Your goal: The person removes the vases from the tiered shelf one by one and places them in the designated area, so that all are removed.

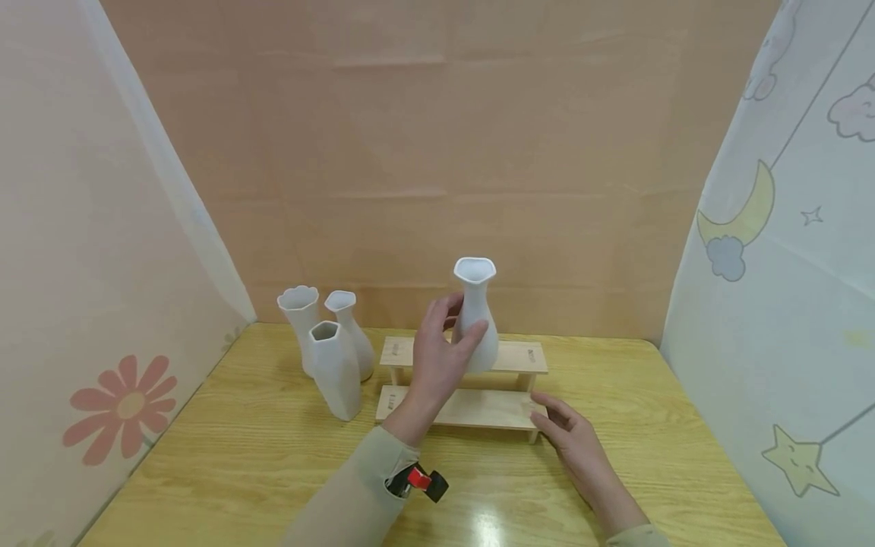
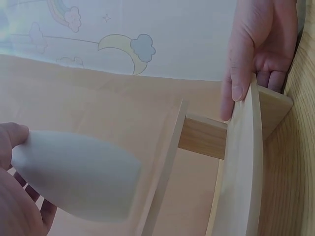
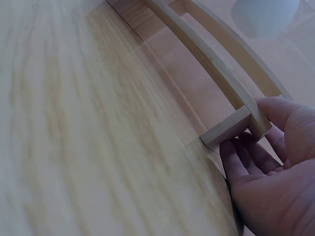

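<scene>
My left hand (image 1: 440,349) grips a white vase (image 1: 477,304) round its body, thumb in front and fingers behind. The vase is upright, its flared, angular mouth at the top. Its base overlaps the upper board of a two-step wooden stand (image 1: 472,408) in the head view; the left wrist view shows the vase (image 2: 78,174) apart from the boards. My right hand (image 1: 574,441) holds the right end of the lower step. In the right wrist view that hand's thumb (image 3: 278,110) lies at the board's top and the other fingers are curled beside the leg below.
To the left of the stand, three white vases stand close together: one with a scalloped rim (image 1: 298,298), one with a narrow neck (image 1: 355,338) and a faceted one (image 1: 336,372) in front. All rest on a wood-grain table (image 1: 225,471), with a peach backdrop (image 1: 437,152) behind and printed side panels.
</scene>
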Demonstrator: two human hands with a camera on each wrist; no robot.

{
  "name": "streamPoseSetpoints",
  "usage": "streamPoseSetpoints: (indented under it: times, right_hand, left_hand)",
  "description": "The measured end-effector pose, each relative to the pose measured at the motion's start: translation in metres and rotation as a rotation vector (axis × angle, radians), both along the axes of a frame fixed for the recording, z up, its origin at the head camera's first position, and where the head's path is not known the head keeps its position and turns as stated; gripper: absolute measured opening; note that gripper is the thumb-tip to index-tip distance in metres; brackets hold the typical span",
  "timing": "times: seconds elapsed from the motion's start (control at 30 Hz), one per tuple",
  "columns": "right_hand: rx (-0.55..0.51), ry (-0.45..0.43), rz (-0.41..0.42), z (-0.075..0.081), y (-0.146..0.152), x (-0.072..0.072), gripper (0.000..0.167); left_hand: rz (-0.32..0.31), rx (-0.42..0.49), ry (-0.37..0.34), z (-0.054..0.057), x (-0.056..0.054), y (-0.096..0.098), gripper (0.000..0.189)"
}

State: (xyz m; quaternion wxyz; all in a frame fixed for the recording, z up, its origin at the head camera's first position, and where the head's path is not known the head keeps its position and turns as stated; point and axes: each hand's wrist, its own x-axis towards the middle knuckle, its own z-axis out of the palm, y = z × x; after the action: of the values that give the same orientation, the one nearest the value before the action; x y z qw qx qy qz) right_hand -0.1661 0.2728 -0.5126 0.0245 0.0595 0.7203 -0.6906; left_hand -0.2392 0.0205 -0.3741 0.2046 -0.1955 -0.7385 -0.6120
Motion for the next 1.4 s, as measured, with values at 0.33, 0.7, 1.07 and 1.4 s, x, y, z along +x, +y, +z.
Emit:
streamPoseSetpoints:
  times: [0.33, 0.7, 1.07, 1.4]
  right_hand:
    - [-0.002, 0.000, 0.000, 0.001, 0.000, 0.001, 0.070]
    - [-0.007, -0.010, -0.001, 0.002, -0.001, 0.002, 0.070]
    - [-0.012, -0.008, 0.010, 0.002, 0.000, 0.003, 0.070]
    - [0.000, -0.003, 0.019, 0.004, -0.001, 0.003, 0.068]
  left_hand:
    - [-0.021, 0.005, 0.036, 0.000, 0.019, -0.023, 0.047]
    - [-0.014, -0.022, 0.010, -0.008, 0.041, -0.055, 0.047]
    - [0.018, -0.040, -0.043, -0.026, 0.063, -0.092, 0.050]
    - [0.095, -0.041, -0.093, -0.037, 0.076, -0.129, 0.052]
